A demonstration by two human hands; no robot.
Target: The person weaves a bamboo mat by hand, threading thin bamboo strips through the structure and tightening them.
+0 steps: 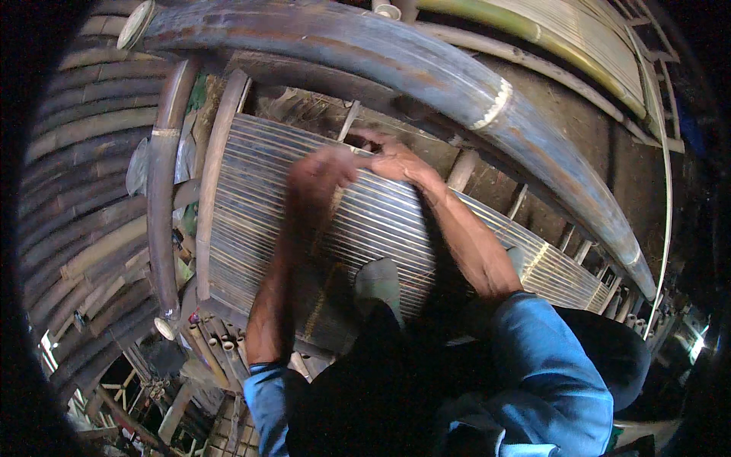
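Blue sleeves (548, 365) nearest; both hands, left (320, 171) and right (392, 158), on slatted bamboo panel (251, 206) top edge; grip unclear, blurred.

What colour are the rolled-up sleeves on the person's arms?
Blue rolled-up sleeves, clearest in the head view, above the pale slatted bamboo panel.

Bamboo workshop, prob. open-air. Thick bamboo poles (396, 61) arch across 12 o'clock, stacked bamboo culms (84, 190) fill 9 o'clock, w/ a panel of thin bamboo slats (251, 190) at centre. Cut bamboo tube ends (217, 346) sit at 7 o'clock.
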